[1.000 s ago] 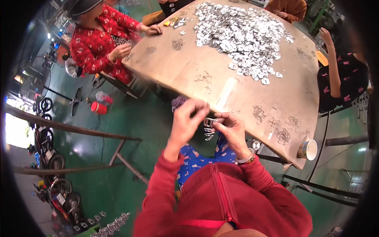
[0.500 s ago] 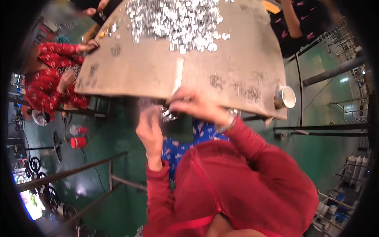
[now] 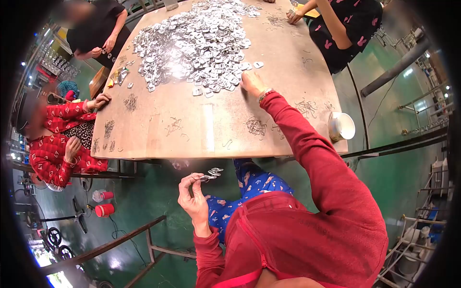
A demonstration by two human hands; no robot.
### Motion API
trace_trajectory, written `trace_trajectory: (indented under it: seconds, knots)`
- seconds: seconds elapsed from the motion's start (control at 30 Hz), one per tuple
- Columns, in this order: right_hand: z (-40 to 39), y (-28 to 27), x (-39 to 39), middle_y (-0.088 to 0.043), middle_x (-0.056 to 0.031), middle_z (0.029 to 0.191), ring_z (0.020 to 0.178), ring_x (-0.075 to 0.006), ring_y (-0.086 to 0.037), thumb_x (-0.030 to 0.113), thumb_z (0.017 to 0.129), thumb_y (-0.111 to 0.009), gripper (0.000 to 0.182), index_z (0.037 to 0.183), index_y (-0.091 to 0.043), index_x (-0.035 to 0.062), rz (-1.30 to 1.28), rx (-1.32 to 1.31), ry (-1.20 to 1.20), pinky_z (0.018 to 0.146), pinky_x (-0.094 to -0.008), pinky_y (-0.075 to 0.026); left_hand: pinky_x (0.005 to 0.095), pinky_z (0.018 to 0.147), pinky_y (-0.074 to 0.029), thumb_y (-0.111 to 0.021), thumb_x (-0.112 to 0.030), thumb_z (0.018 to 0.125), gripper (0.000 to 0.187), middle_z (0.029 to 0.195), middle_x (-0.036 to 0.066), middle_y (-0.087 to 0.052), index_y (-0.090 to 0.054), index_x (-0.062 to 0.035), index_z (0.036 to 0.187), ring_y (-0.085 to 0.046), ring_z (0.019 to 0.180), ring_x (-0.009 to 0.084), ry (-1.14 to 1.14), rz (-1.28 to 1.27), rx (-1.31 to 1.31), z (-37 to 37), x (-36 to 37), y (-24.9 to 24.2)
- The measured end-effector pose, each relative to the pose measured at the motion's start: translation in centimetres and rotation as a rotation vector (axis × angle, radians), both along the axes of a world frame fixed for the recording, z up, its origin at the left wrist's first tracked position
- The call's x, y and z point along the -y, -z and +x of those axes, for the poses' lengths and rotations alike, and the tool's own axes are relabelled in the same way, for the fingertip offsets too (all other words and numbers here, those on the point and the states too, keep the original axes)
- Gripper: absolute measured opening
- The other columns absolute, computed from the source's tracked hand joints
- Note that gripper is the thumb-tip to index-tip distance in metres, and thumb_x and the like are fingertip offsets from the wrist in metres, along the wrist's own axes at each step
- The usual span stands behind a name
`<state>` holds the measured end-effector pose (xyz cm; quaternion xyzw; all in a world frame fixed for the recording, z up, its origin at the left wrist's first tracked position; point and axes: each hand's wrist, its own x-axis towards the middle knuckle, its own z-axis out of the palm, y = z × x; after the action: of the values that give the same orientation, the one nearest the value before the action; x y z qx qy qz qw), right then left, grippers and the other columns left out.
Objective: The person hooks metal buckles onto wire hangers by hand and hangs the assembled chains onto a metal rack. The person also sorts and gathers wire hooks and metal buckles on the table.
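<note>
My left hand (image 3: 193, 194) is below the table's near edge, over my lap, pinching a short string of small metal buckles (image 3: 210, 174). My right hand (image 3: 251, 82) is stretched out across the brown table (image 3: 192, 129), its fingers resting at the near edge of a big heap of silver metal buckles (image 3: 192, 41). Whether those fingers hold a piece cannot be made out. Small bundles of bent wire hooks (image 3: 255, 126) lie on the table beside my right forearm.
A paper cup (image 3: 341, 126) stands at the table's right near corner. Three other people sit around the table: one in red (image 3: 53, 139) at left, one in black (image 3: 98, 33) at far left, one in black with pink print (image 3: 343, 24) at far right. Red cups (image 3: 104, 209) stand on the green floor.
My right hand has left the buckle string and reached forward to the heap on the table. My left hand keeps the string. The view has swung upward over the table.
</note>
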<state>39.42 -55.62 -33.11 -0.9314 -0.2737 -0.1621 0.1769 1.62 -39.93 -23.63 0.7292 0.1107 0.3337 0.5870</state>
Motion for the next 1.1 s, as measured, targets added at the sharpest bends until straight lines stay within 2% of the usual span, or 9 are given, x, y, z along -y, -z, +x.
trace_trajectory:
  seconds: [0.13, 0.23, 0.27, 0.37, 0.53, 0.6, 0.8, 0.97, 1.1]
  knots:
    - [-4.9, -4.8, 0.8, -0.064, -0.0115, 0.070, 0.063, -0.0142, -0.065, 0.001, 0.074, -0.057, 0.014, 0.084, -0.063, -0.0075, 0.540, -0.570, -0.157, 0.054, -0.0261, -0.052, 0.0274, 0.079, -0.046, -0.052, 0.002, 0.088, 0.005, 0.090, 0.010, -0.059, -0.052, 0.0008, 0.093, -0.056, 0.084, 0.0154, 0.057, 0.053, 0.046, -0.3, -0.3, -0.4]
    - [-14.7, -8.6, -1.1, -0.065, -0.0105, 0.081, 0.066, -0.0136, -0.064, 0.002, 0.078, -0.059, 0.019, 0.096, -0.060, -0.0053, 0.746, -0.931, -0.463, 0.061, -0.0254, -0.052, 0.0253, 0.078, -0.046, -0.052, 0.001, 0.089, 0.005, 0.090, 0.008, -0.059, -0.052, 0.0002, 0.094, -0.056, 0.083, 0.0132, 0.055, 0.080, 0.024, -0.3, -0.3, 0.0]
    - [-17.9, -8.8, -2.0, -0.066, -0.0095, 0.077, 0.063, -0.0120, -0.064, 0.006, 0.076, -0.063, 0.017, 0.091, -0.062, -0.0038, 0.898, -0.983, -0.521, 0.057, -0.0266, -0.051, 0.0247, 0.077, -0.047, -0.052, 0.001, 0.089, 0.005, 0.090, 0.008, -0.059, -0.052, 0.0001, 0.094, -0.056, 0.082, 0.0129, 0.048, 0.096, -0.006, -0.3, -0.3, 0.1]
    - [-25.7, -12.6, -3.3, -0.065, -0.0059, 0.082, 0.075, -0.0101, -0.062, 0.000, 0.075, -0.062, 0.023, 0.098, -0.064, 0.0021, 0.820, -0.681, -0.575, 0.067, -0.0242, -0.051, 0.0247, 0.071, -0.048, -0.054, -0.001, 0.088, 0.004, 0.086, 0.007, -0.060, -0.054, 0.0011, 0.093, -0.057, 0.075, 0.0124, 0.036, 0.149, -0.061, -0.7, 0.2, -0.7]
    - [-29.5, -14.6, -4.1, -0.064, -0.0042, 0.082, 0.078, -0.0094, -0.060, -0.001, 0.079, -0.059, 0.018, 0.096, -0.064, -0.0013, 0.988, -0.869, -0.636, 0.070, -0.0233, -0.050, 0.0283, 0.067, -0.049, -0.056, 0.001, 0.085, 0.004, 0.082, 0.010, -0.061, -0.057, 0.0020, 0.089, -0.060, 0.074, 0.0169, -0.070, 0.346, -0.070, -1.2, 0.7, -2.1]
    - [-30.2, -14.2, -4.1, -0.064, -0.0054, 0.086, 0.076, -0.0108, -0.061, 0.000, 0.082, -0.058, 0.016, 0.098, -0.063, -0.0017, 1.138, -1.256, -0.525, 0.069, -0.0246, -0.052, 0.0317, 0.065, -0.047, -0.057, 0.003, 0.082, 0.005, 0.080, 0.011, -0.061, -0.058, 0.0005, 0.087, -0.060, 0.073, 0.0227, -0.128, 0.357, -0.071, -1.7, 0.9, -2.0]
    - [-30.2, -11.4, -5.0, -0.065, -0.0104, 0.082, 0.069, -0.0127, -0.062, -0.001, 0.079, -0.064, 0.021, 0.099, -0.063, -0.0064, 1.127, -1.222, -0.477, 0.064, -0.0233, -0.051, 0.0354, 0.064, -0.045, -0.062, 0.002, 0.077, 0.010, 0.079, 0.010, -0.060, -0.059, -0.0022, 0.086, -0.057, 0.072, 0.0274, -0.153, 0.408, -0.080, -3.1, 0.3, -0.2]
    - [-29.2, -11.0, -5.2, -0.063, -0.0099, 0.081, 0.068, -0.0164, -0.064, -0.007, 0.077, -0.064, 0.017, 0.094, -0.063, -0.0077, 1.224, -1.323, -0.532, 0.064, -0.0255, -0.053, 0.0307, 0.077, -0.049, -0.061, -0.003, 0.082, 0.027, 0.105, 0.013, -0.061, -0.058, -0.0007, 0.109, -0.061, 0.088, 0.0198, -0.182, -0.014, 0.009, -1.2, -3.3, 1.8]
    - [-28.6, -11.0, -5.5, -0.062, -0.0123, 0.079, 0.063, -0.0183, -0.063, -0.012, 0.076, -0.061, 0.017, 0.090, -0.064, -0.0039, 1.233, -1.380, -0.519, 0.060, -0.0262, -0.052, 0.0318, 0.072, -0.048, -0.055, -0.005, 0.085, 0.014, 0.091, 0.015, -0.064, -0.064, 0.0003, 0.095, -0.062, 0.082, 0.0259, -0.178, 0.351, -0.176, 7.6, -11.3, 3.1]
